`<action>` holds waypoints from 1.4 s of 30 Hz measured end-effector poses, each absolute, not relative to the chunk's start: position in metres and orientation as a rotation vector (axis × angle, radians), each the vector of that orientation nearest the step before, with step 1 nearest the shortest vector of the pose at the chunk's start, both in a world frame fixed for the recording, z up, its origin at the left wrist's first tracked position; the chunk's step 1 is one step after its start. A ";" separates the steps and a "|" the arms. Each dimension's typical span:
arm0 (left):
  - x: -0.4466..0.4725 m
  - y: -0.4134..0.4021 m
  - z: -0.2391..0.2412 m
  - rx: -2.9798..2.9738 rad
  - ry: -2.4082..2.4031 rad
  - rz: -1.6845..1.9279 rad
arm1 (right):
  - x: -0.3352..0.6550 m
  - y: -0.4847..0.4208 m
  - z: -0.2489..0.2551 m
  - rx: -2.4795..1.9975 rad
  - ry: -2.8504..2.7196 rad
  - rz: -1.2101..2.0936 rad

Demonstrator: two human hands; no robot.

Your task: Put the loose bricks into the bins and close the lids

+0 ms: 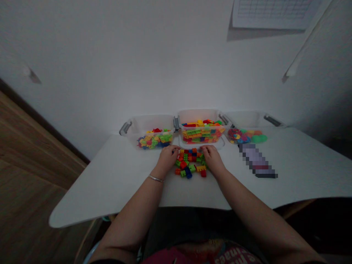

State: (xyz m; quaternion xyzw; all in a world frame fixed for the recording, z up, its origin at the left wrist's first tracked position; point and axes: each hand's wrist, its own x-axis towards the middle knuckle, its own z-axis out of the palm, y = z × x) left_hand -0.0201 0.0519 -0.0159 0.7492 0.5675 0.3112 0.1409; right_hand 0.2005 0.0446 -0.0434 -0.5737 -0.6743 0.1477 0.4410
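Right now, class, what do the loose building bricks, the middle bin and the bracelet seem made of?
Loose building bricks: likely smooth plastic, with bright colours and moulded studs.
Middle bin: probably smooth, translucent plastic; pieces show through it.
Bracelet: perhaps polished metal, silvery with a slight shine.

Bricks: on the table — between left hand and right hand
Bins: behind, abreast
Phone, seemingly: before the right bin

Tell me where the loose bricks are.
Near the centre of the head view, the loose bricks lie on the white table between the left hand and the right hand, in front of the middle bin.
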 end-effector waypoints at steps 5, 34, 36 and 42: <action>-0.020 0.050 -0.016 2.168 1.614 0.873 | 0.205 0.044 -0.045 -1.446 -1.567 0.512; -0.024 0.051 -0.017 2.196 1.617 0.880 | 0.237 0.010 -0.050 -1.480 -1.860 0.382; -0.024 0.051 -0.017 2.196 1.618 0.873 | 0.237 0.009 -0.051 -1.392 -1.897 0.384; -0.022 0.049 -0.015 2.187 1.613 0.851 | 0.237 0.009 -0.049 -1.316 -1.927 0.418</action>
